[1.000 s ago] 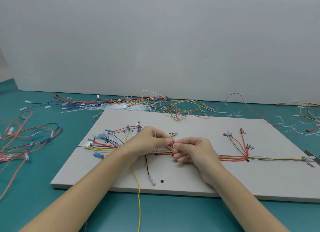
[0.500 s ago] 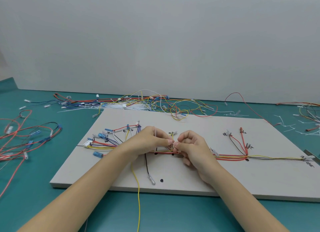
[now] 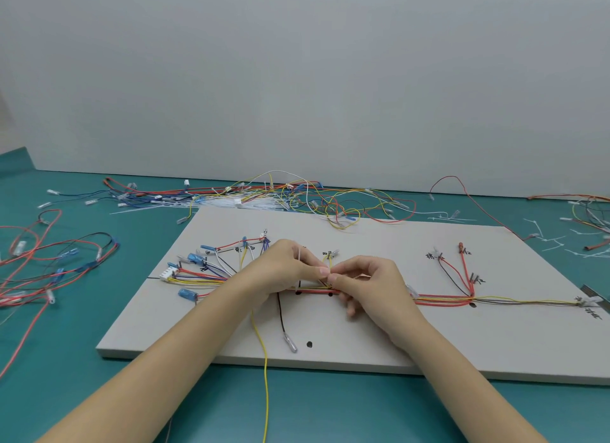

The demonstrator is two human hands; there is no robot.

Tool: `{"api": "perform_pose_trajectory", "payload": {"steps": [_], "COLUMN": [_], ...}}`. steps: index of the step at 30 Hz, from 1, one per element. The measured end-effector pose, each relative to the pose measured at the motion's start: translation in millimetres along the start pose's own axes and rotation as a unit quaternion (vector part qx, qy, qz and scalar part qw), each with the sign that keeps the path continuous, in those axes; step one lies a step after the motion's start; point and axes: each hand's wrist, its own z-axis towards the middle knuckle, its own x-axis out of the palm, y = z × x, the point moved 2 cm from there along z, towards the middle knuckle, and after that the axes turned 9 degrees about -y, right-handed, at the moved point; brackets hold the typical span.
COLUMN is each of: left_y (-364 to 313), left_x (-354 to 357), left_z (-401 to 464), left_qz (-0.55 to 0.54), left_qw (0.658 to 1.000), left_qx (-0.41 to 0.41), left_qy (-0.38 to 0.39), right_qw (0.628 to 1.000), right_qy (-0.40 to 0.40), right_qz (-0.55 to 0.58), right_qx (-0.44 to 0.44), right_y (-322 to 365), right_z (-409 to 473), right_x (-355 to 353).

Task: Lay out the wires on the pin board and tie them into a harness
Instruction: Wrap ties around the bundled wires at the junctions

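Far left of the pin board (image 3: 379,337), on the green table (image 3: 99,393): loose loops of red and black spare wire (image 3: 49,264), well apart from the work. On the board's left part: blue-sleeved terminals (image 3: 194,258) and a white connector (image 3: 167,273), wires fanning in toward the middle. Just right of that fan: left hand (image 3: 280,271), fingers curled, thumb and forefinger pinching what looks like a thin pale cable tie (image 3: 298,257) over the wire bundle (image 3: 317,290). Touching it fingertip to fingertip: right hand (image 3: 369,284), likewise pinched on the same spot; exactly what sits between the tips too small to tell. Below the hands: a yellow wire (image 3: 264,360) trailing off the board's near edge, a black lead (image 3: 282,320) ending on the board. Right of the hands: the bundle running on along the board toward its right edge, red branches (image 3: 462,271) rising from it. Probably light, limp, springy stuff, apt to splay once released; tie likely slick and thin. Best gripped close beside the tie point, wires squeezed together, never pulled by the terminals.
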Motion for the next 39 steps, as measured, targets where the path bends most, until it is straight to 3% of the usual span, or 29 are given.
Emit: {"api": "perform_pose_trajectory", "payload": {"steps": [15,23,28,34,39], "left_y": [-4.7,-2.0,-4.4,-1.7,0.3], "left_x": [6.3,9.2,11.4,7.2,16.7], "left_z": [-6.9,-6.9,-9.2,-7.7,-10.8], "left_qz": [0.02,0.133,0.183,0.037,0.107], "left_qw": [0.998,0.982,0.97,0.997,0.982], "left_qx": [-0.045,-0.021,0.014,-0.021,-0.012], "left_qy": [-0.05,-0.135,-0.161,-0.07,-0.153], "right_qw": [0.97,0.933,0.928,0.953,0.956], "right_qy": [-0.041,-0.054,-0.043,-0.048,-0.048], "right_qz": [-0.151,-0.261,-0.305,-0.245,-0.233], "right_qx": [-0.188,-0.24,-0.21,-0.171,-0.171], "right_y": [1.3,-4.0,-8.4,-7.8,-8.9], "right_z": [0.7,-0.2,0.3,-1.5,-1.5], "right_x": [5.1,6.4,-0.8,-1.4,-0.6]}}
